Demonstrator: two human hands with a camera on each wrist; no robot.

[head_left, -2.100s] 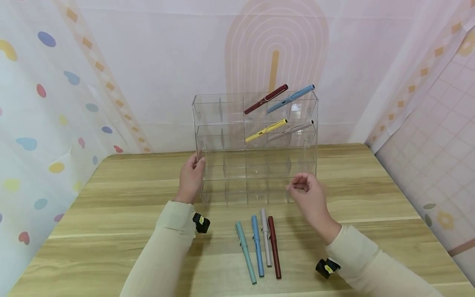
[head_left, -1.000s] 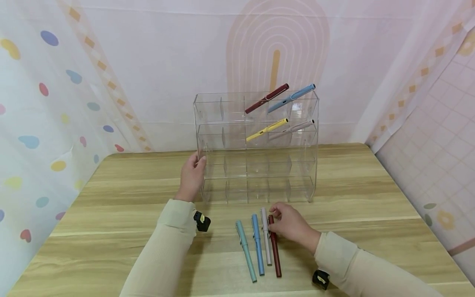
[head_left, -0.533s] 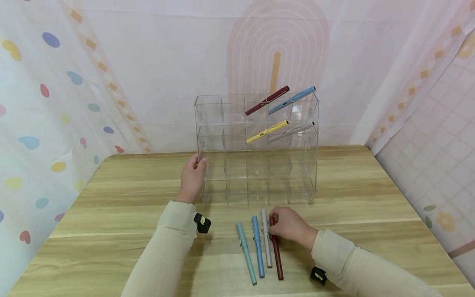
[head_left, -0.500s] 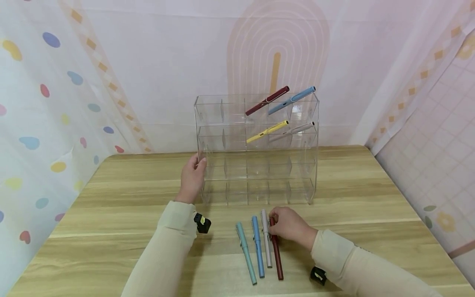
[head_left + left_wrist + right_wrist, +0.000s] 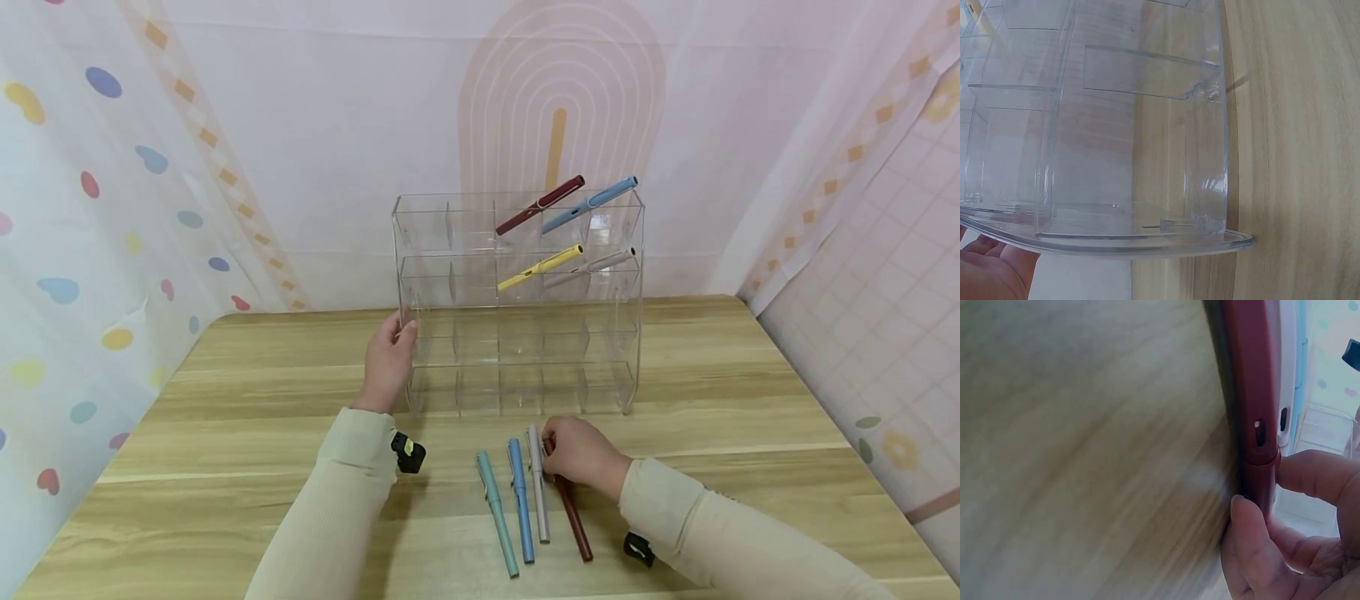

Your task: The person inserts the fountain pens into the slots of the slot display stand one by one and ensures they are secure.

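Note:
In the head view my right hand (image 5: 587, 452) pinches the capped end of a dark red pen (image 5: 573, 521) low over the table. The right wrist view shows thumb and fingers round that red pen (image 5: 1254, 381). To its left lie a grey pen (image 5: 539, 492), a blue pen (image 5: 521, 500) and a teal pen (image 5: 497, 512), side by side. My left hand (image 5: 388, 358) holds the left side of a clear acrylic pen rack (image 5: 519, 362); its fingers are partly hidden behind the side panel. In the left wrist view the hand (image 5: 997, 269) is at the rack's edge.
Tilted pens rest in the rack's upper tiers: a dark red pen (image 5: 540, 205) and a blue pen (image 5: 590, 204) on top, a yellow pen (image 5: 540, 267) and a grey pen (image 5: 600, 262) below. A patterned curtain (image 5: 337, 125) hangs behind the wooden table (image 5: 247, 400).
My right hand came down from the rack's lower right to the dark red pen and took hold of it. The pen's lower end has swung right. The left hand stays on the rack.

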